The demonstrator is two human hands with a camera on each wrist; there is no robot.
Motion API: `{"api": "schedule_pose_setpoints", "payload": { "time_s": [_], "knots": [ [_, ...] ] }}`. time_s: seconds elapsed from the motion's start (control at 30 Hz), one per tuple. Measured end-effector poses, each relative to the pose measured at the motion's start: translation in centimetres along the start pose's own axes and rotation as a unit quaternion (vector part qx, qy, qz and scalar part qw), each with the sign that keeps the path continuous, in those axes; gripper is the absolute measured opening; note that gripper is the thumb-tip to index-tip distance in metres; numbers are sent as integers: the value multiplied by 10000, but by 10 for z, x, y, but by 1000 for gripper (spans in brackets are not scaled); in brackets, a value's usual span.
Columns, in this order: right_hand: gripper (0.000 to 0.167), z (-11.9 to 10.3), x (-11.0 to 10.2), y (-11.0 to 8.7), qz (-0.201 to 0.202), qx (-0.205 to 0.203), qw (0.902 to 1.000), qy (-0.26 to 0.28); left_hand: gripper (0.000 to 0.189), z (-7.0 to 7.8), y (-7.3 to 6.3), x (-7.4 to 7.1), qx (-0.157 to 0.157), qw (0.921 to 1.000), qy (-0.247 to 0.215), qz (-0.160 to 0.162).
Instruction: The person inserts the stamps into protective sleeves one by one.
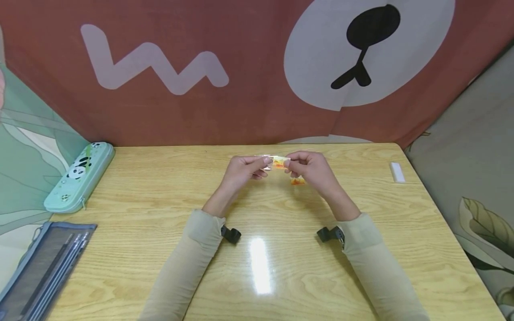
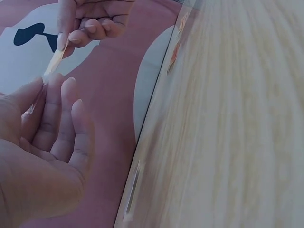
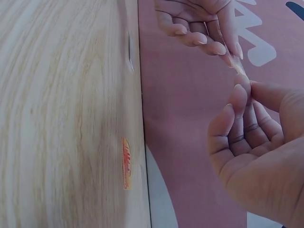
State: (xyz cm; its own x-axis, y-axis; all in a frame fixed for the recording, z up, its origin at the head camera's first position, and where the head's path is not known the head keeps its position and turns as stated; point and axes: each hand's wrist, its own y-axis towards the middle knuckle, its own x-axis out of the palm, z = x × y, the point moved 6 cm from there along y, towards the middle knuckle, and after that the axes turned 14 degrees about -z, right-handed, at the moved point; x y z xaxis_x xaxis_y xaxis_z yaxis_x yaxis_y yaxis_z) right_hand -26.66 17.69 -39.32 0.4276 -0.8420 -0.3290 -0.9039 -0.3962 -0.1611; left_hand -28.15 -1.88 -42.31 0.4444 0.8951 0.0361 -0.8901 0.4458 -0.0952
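Observation:
Both hands hold a small yellow-and-orange printed packet with a clear plastic end, raised above the far part of the table. The left hand pinches its clear end between thumb and forefinger. At the other end, the right hand pinches the printed part the same way. In the left wrist view the packet appears as a thin edge stretched between the fingertips. Below the right hand, a second orange-and-yellow printed piece lies on the table, seen more fully in the right wrist view as a printed piece.
A white block lies at the table's right. At the left are a mint panda pencil case and a blue-edged mesh pouch with long thin items inside. Behind the wooden table hangs a red-brown printed cloth.

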Motion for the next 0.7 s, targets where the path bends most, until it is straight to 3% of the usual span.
{"api": "schedule_pose_setpoints", "payload": {
  "time_s": [0.3, 0.7],
  "knots": [
    [35, 1, -1, 0, 170, -100, 9998, 70, 26, -1, 1, 3, -46, 9996, -145, -245],
    [30, 3, 2, 4, 183, -117, 9993, 303, 27, -3, 1, 6, -124, 9993, -214, -291]
  ]
}}
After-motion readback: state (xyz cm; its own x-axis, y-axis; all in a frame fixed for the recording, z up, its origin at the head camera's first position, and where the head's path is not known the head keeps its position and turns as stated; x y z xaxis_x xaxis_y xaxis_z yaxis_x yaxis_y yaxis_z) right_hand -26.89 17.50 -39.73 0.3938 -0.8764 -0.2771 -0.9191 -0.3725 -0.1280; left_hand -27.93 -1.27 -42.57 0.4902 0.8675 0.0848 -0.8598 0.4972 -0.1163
